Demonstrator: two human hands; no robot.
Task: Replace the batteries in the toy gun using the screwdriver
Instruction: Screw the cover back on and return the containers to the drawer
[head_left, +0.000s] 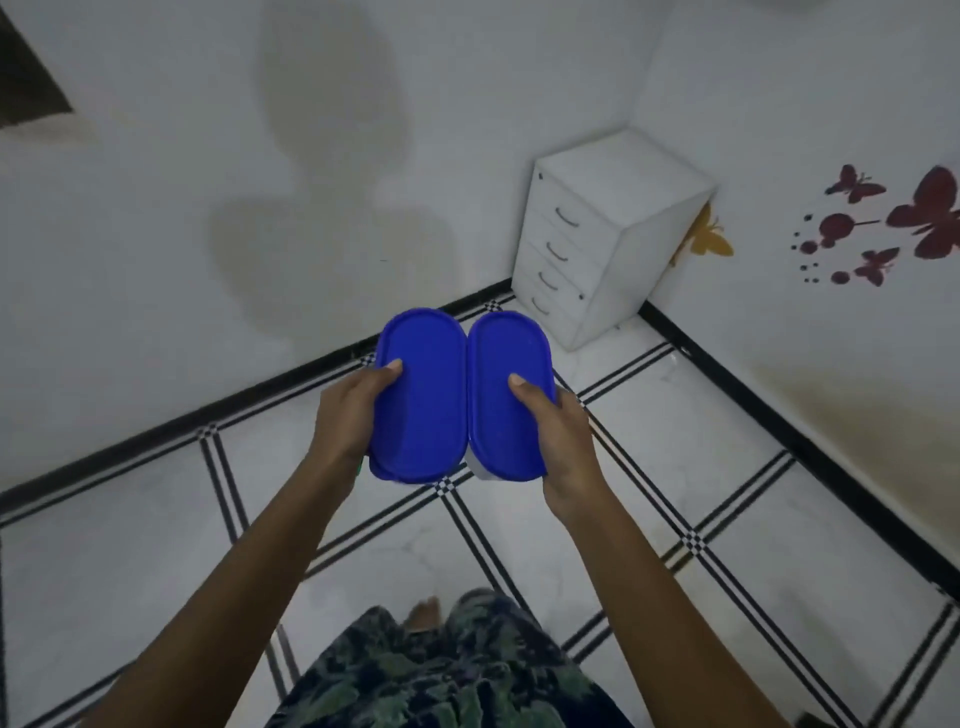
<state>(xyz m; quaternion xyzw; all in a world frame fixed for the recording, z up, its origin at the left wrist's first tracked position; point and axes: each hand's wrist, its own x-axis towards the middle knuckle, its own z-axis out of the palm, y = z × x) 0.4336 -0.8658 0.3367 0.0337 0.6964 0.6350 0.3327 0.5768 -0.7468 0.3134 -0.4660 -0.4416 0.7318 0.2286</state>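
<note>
Two oval containers with blue lids are held side by side in front of me, above the floor. My left hand (349, 410) grips the left container (421, 395), thumb on its lid. My right hand (558, 431) grips the right container (506, 395), thumb likewise on the lid. The two lids touch along their inner edges. Whatever is inside the containers is hidden. No toy gun, screwdriver or batteries show in view.
A white cabinet with several drawers (597, 234) stands in the room's far corner. White walls meet there, the right one bearing butterfly stickers (904, 223). The floor (675, 467) is white tile with black stripes and a black skirting. My patterned clothing (441, 670) fills the bottom.
</note>
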